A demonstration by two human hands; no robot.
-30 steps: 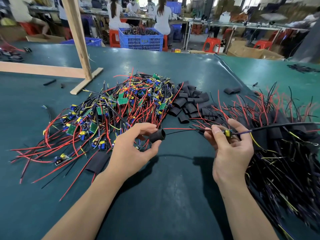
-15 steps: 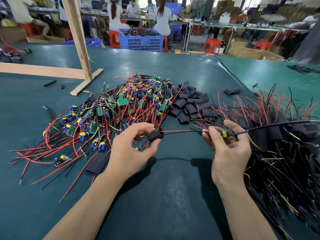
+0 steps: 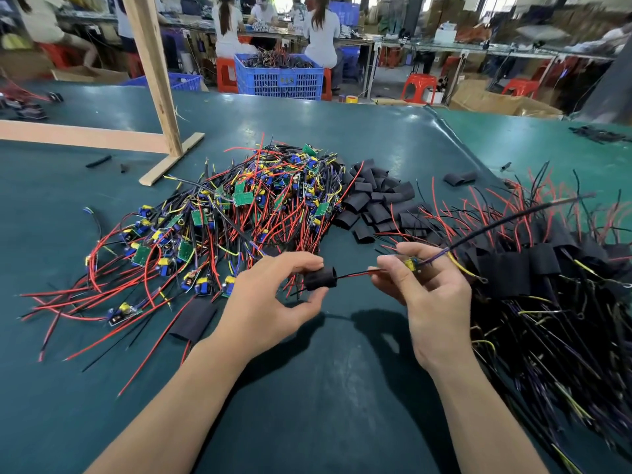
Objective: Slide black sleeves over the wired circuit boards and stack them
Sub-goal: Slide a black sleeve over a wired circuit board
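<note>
Two hands: raised just above a green bench (image 3: pixel 307 405) in a busy workshop.
Left hand (image 3: pixel 270 302): a black sleeve (image 3: pixel 319 278) is pinched between thumb and fingers.
Right hand (image 3: pixel 434 295): a wired circuit board (image 3: pixel 410 264) is gripped; its red and black wires are threaded into the sleeve.
Left: bare boards (image 3: pixel 239 213) are heaped.
Centre: loose sleeves (image 3: pixel 379 200) are piled.
Right: sleeved boards (image 3: pixel 533 268) are stacked.

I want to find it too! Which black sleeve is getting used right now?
Look above the green table, between the two hands. The left hand pinches one black sleeve. Unlike the flat ones piled behind, it's held open, with red and black wires entering it.
</note>
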